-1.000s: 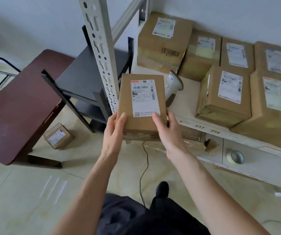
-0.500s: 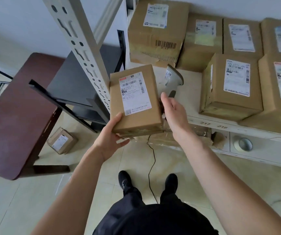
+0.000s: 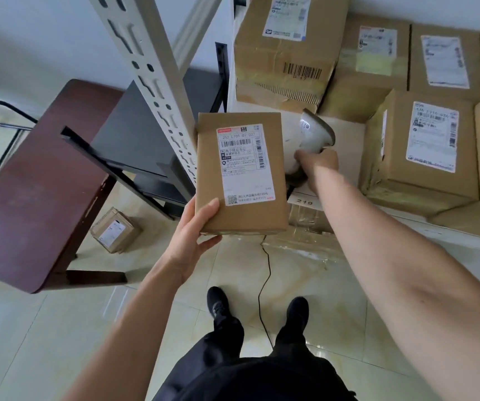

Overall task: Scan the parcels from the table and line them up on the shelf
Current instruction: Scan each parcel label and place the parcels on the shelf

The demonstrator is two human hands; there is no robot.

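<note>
Parcel held up, scanner gripped

Left hand (image 3: 188, 241) clamps the parcel (image 3: 240, 172) by its lower corner before the shelf (image 3: 349, 134); right hand (image 3: 318, 163) is closed around the scanner (image 3: 309, 140) resting there.

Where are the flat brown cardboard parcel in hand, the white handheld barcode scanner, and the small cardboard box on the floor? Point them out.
flat brown cardboard parcel (image 3: 240, 172): head view, on its white label.
white handheld barcode scanner (image 3: 314, 134): head view, on its head.
small cardboard box (image 3: 115, 230): head view, on its top face.
</note>
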